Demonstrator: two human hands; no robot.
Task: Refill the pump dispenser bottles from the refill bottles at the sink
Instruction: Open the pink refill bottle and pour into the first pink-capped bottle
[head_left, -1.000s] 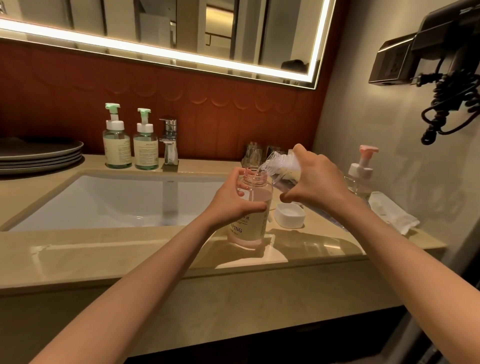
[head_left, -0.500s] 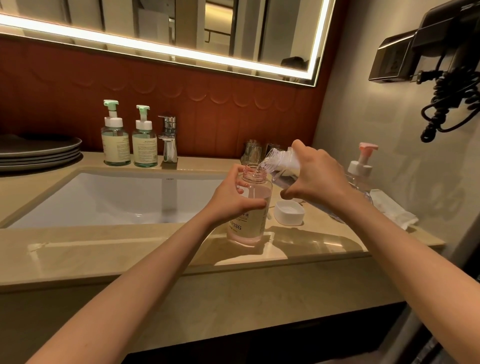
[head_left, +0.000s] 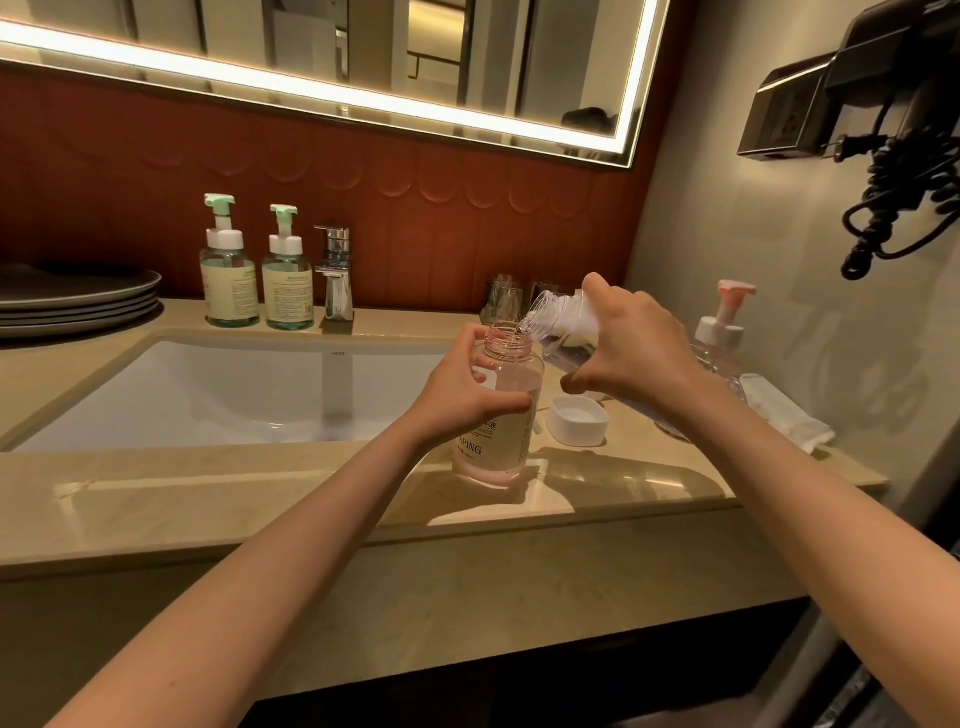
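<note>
An uncapped pink-tinted dispenser bottle (head_left: 501, 436) stands upright on the beige counter (head_left: 208, 493), right of the sink. My left hand (head_left: 462, 389) grips its side. My right hand (head_left: 631, 345) holds a clear refill bottle (head_left: 558, 319) tipped to the left, its threaded mouth just over the pink bottle's open neck. A thin stream of clear liquid runs in. A white cap (head_left: 578, 420) lies open side up on the counter just right of the pink bottle. A pink-topped pump bottle (head_left: 722, 332) stands behind my right wrist.
Two green-topped pump bottles (head_left: 230, 283) (head_left: 287, 286) stand at the back beside the chrome tap (head_left: 335, 275). The white sink basin (head_left: 218, 395) lies left. Grey plates (head_left: 72, 301) are stacked far left. Glasses (head_left: 504, 304) stand at the back, a white packet (head_left: 784, 415) at right, a hairdryer (head_left: 883, 130) on the wall.
The pour goes on with both hands in the same hold. The view has shifted slightly; the refill bottle's tilt looks about the same.
</note>
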